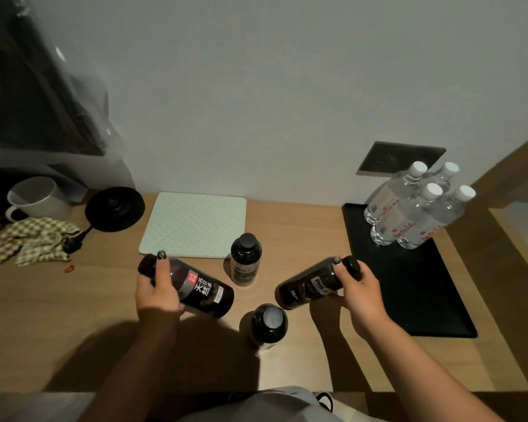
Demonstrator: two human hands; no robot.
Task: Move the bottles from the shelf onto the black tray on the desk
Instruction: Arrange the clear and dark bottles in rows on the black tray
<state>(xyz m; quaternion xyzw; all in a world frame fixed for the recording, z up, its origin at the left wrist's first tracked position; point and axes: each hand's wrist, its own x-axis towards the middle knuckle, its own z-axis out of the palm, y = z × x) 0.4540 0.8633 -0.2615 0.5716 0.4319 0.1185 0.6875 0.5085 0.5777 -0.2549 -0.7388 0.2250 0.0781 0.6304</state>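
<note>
The black tray (424, 300) lies at the desk's (73, 300) right end; four clear water bottles (415, 208) with white caps stand close together in its far corner, the rest bare. Each hand holds a tilted dark bottle above the desk: the left hand (157, 295) wraps one (195, 289) near the neck, the right hand (358, 292) wraps another (313, 283) by its cap end. Two more dark bottles (246, 260) stand between them. They look full, rigid, smooth and probably heavy, so a mid-body grip seems safest.

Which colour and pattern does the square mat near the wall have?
The mat is pale green with small dark dots, in the head view.
</note>
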